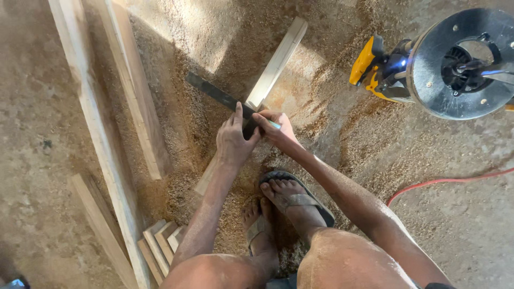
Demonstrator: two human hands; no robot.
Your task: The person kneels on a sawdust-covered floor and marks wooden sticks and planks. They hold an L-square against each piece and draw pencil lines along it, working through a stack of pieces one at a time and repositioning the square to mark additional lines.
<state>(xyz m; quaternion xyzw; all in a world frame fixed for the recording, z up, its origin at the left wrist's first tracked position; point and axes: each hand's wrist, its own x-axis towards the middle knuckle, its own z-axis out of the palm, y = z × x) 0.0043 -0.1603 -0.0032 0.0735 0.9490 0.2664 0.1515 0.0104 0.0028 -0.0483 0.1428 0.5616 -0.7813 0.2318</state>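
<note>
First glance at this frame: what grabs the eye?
Centre: the left hand presses a dark metal square across a pale wood strip lying on the sawdust-covered floor, while the right hand holds a small marking tool against it. Upper right, a yellow-and-black router lies on its side; an orange cord trails below it.

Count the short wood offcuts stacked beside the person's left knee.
4 short offcuts, side by side on the sawdust floor between the long plank and the left knee; more may hide under the leg.
</note>
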